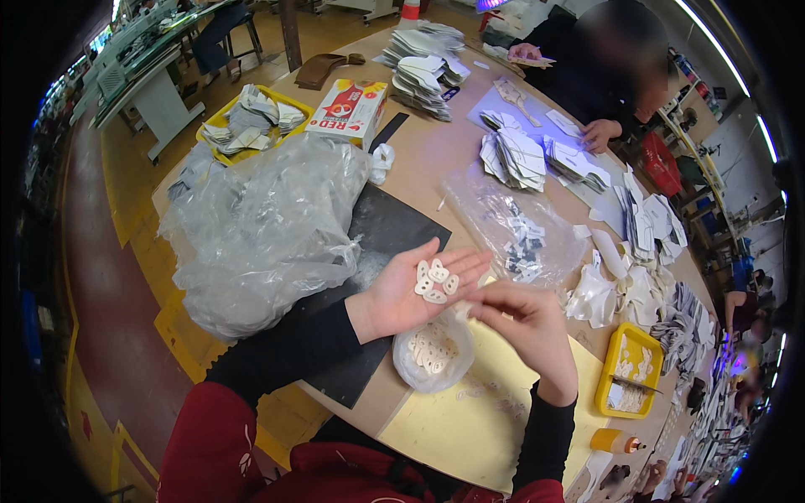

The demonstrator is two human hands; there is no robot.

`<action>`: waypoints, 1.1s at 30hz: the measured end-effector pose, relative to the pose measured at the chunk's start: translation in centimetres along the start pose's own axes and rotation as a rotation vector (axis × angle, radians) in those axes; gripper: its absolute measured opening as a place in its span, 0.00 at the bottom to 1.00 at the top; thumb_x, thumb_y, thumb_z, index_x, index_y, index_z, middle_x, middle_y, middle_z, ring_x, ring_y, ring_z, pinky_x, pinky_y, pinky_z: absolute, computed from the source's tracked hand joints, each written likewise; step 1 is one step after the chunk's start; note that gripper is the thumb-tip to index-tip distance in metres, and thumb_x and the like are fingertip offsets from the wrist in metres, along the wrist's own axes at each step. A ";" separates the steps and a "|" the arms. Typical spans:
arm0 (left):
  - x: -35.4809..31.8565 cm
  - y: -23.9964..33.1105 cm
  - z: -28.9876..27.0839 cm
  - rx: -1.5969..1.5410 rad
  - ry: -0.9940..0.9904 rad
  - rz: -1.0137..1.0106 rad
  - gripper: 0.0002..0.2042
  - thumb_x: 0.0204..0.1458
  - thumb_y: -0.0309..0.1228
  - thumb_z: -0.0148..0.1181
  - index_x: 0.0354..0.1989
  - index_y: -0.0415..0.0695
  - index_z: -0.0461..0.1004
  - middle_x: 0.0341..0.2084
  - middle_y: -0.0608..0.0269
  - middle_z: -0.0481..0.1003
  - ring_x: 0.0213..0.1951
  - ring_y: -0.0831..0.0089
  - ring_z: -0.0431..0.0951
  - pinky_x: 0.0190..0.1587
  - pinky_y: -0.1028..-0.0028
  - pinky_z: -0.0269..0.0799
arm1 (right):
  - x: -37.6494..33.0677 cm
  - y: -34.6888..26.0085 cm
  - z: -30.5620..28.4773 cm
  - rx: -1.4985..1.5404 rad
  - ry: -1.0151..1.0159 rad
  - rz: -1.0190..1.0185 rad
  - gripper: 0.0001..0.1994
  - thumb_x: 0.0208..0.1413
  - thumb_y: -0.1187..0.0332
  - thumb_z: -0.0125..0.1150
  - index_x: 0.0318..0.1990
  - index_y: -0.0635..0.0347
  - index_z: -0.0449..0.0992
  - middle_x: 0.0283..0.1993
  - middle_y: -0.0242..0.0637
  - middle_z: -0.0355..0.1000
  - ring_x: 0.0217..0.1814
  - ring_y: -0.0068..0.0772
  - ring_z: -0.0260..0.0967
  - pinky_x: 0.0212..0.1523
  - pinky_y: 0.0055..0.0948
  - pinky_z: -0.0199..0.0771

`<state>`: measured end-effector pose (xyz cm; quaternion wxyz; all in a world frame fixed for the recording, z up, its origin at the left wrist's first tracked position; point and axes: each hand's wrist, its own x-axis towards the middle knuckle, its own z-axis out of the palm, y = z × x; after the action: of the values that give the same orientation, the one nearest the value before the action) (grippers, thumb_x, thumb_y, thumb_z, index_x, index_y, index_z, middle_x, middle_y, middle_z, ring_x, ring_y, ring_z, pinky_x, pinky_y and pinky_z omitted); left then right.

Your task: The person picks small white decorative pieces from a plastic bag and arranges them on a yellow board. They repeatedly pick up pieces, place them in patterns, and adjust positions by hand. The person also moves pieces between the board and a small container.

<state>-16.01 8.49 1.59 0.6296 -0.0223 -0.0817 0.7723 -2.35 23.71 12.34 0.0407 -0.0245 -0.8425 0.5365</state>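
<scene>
Off-white, thin die-cut pieces [436,281], four or so, lie loose on my left hand [411,295], palm up and fingers spread flat; nothing is pinched there, they just rest on the skin. Each piece is a small rounded tab with what looks like a hole through it. I judge them feather-light, flat and a little flexible, like thin leather or stiff card. Likely to slide off if the palm tilts, and hard to lift off flat; best taken by an edge between thumb and forefinger, one at a time.

My right hand [524,323] hovers just beside the palm, fingers curled inward and close together; whether they hold a piece I cannot tell.

Directly below the hands sits a small clear plastic bag [434,352], mouth open, with many more of the same tabs heaped inside. It is soft, crinkly film with no stiffness.

Beneath: a pale yellow sheet [470,419] on the brown surface [419,159], a black mat [386,230] and a large crumpled clear bag [268,226] to the left.
</scene>
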 end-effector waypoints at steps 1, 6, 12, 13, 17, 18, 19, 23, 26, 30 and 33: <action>-0.1 -0.1 0.7 0.016 0.091 0.065 0.31 0.74 0.46 0.33 0.77 0.36 0.45 0.75 0.48 0.55 0.75 0.58 0.55 0.75 0.58 0.53 | -0.3 -0.5 -0.2 -0.077 -0.097 -0.030 0.10 0.57 0.79 0.67 0.47 0.65 0.84 0.39 0.39 0.82 0.36 0.24 0.78 0.40 0.24 0.78; -0.1 -0.3 1.7 -0.016 0.122 0.052 0.32 0.74 0.48 0.31 0.77 0.38 0.44 0.77 0.50 0.50 0.77 0.60 0.52 0.74 0.57 0.54 | -0.5 -1.4 1.2 -0.263 0.015 -0.109 0.14 0.53 0.79 0.70 0.48 0.61 0.83 0.42 0.38 0.80 0.38 0.33 0.77 0.40 0.28 0.78; 0.1 -1.2 1.6 0.263 0.107 -0.041 0.32 0.74 0.50 0.28 0.76 0.37 0.49 0.75 0.50 0.54 0.71 0.60 0.62 0.70 0.59 0.60 | 0.6 1.1 1.8 -0.330 0.036 -0.265 0.20 0.54 0.77 0.70 0.56 0.60 0.79 0.52 0.39 0.75 0.46 0.35 0.76 0.46 0.32 0.78; 0.0 -1.5 2.5 0.346 0.236 -0.017 0.33 0.74 0.51 0.28 0.75 0.37 0.50 0.75 0.50 0.54 0.70 0.60 0.63 0.69 0.59 0.61 | 0.6 1.5 1.9 -0.366 0.032 -0.270 0.20 0.54 0.77 0.70 0.56 0.60 0.78 0.53 0.39 0.75 0.46 0.35 0.76 0.46 0.32 0.78; -0.1 -0.7 0.3 0.221 0.142 -0.081 0.29 0.73 0.50 0.35 0.68 0.37 0.61 0.64 0.52 0.68 0.62 0.62 0.71 0.66 0.60 0.65 | 0.9 1.6 1.8 -0.274 -0.012 -0.233 0.19 0.55 0.77 0.69 0.55 0.62 0.78 0.52 0.40 0.75 0.45 0.38 0.77 0.46 0.32 0.78; -0.2 -0.1 -1.7 0.128 0.014 -0.132 0.27 0.73 0.50 0.37 0.65 0.37 0.63 0.60 0.54 0.70 0.59 0.63 0.72 0.66 0.60 0.66 | 1.0 1.4 1.8 -0.274 -0.020 -0.223 0.18 0.55 0.77 0.69 0.55 0.62 0.79 0.51 0.41 0.75 0.45 0.39 0.77 0.46 0.33 0.78; -0.2 0.0 -2.2 0.032 -0.113 -0.189 0.26 0.73 0.49 0.39 0.63 0.37 0.65 0.56 0.55 0.73 0.56 0.64 0.74 0.66 0.60 0.67 | 1.0 1.4 1.7 -0.277 -0.024 -0.208 0.18 0.55 0.77 0.69 0.54 0.63 0.79 0.50 0.41 0.75 0.45 0.40 0.77 0.45 0.33 0.78; -0.2 -0.4 -2.5 0.075 -0.009 -0.158 0.23 0.73 0.48 0.42 0.57 0.38 0.67 0.47 0.58 0.74 0.50 0.67 0.75 0.63 0.62 0.69 | 1.1 2.3 2.0 -0.295 0.023 -0.263 0.15 0.57 0.76 0.68 0.51 0.65 0.79 0.45 0.43 0.77 0.42 0.44 0.78 0.43 0.34 0.78; -0.2 -1.1 -0.9 0.139 0.245 -0.092 0.25 0.73 0.48 0.41 0.59 0.36 0.66 0.47 0.58 0.74 0.48 0.68 0.75 0.61 0.64 0.69 | 1.2 2.7 2.4 -0.408 0.047 -0.310 0.12 0.57 0.73 0.67 0.48 0.63 0.79 0.45 0.41 0.76 0.44 0.47 0.77 0.44 0.36 0.78; -0.3 -0.8 -1.7 0.033 0.147 -0.117 0.25 0.73 0.48 0.40 0.60 0.34 0.66 0.48 0.56 0.74 0.48 0.67 0.74 0.63 0.63 0.69 | 1.3 2.7 3.3 -0.502 0.109 -0.349 0.09 0.55 0.74 0.67 0.43 0.63 0.79 0.42 0.41 0.75 0.42 0.46 0.76 0.41 0.37 0.77; -0.3 -0.8 -1.6 0.039 0.093 -0.138 0.26 0.73 0.47 0.40 0.61 0.33 0.65 0.49 0.55 0.74 0.49 0.67 0.75 0.62 0.64 0.69 | 1.3 2.8 3.2 -0.464 0.105 -0.373 0.09 0.54 0.77 0.69 0.42 0.65 0.78 0.40 0.41 0.75 0.39 0.46 0.76 0.40 0.37 0.77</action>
<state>-14.90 8.49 0.15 0.6847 -0.0402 -0.0387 0.7266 -3.92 22.09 8.47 0.1753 0.0943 -0.9293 0.3111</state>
